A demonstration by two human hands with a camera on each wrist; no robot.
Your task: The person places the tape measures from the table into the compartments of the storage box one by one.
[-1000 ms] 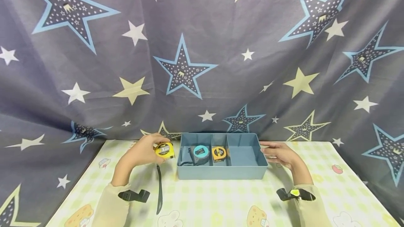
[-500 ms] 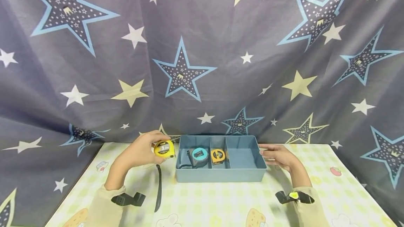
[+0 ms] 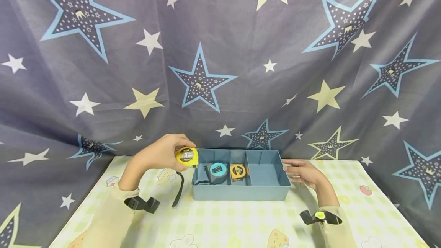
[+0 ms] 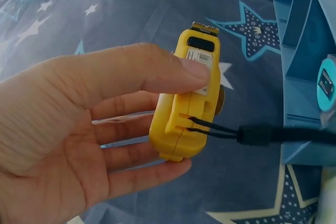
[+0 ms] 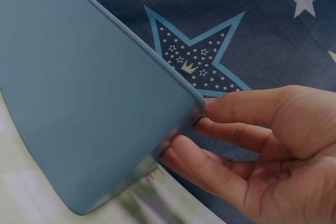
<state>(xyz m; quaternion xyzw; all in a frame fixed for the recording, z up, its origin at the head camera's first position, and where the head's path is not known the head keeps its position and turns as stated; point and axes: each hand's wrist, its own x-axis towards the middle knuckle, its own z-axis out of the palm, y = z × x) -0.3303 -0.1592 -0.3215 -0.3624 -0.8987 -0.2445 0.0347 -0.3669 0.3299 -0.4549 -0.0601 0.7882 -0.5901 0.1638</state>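
In the head view my left hand (image 3: 167, 152) holds a yellow tape measure (image 3: 187, 157) in the air at the left end of a blue-grey divided box (image 3: 241, 192). In the left wrist view the thumb presses the tape measure's labelled edge (image 4: 199, 90), with fingers behind it. A black wrist strap (image 3: 178, 190) hangs from it. At the box's other end, my right hand (image 3: 304, 172) touches the end wall with extended fingertips (image 5: 178, 145). Inside the box, a grey tape measure with a turquoise face (image 3: 218, 171) lies in the left compartment and an orange tape measure (image 3: 238, 171) in the middle one.
The box's right compartment (image 3: 265, 167) holds nothing. It stands on a green-checked tablecloth (image 3: 227, 221) near the table's back edge. Close behind hangs a dark curtain (image 3: 241, 98) with stars. Each wrist wears a black strap with a camera mount (image 3: 141, 204).
My left hand has lifted the yellow tape measure and carried it slightly right, up to the box's left rim; its strap swings along. My right hand stays at the box's right end.
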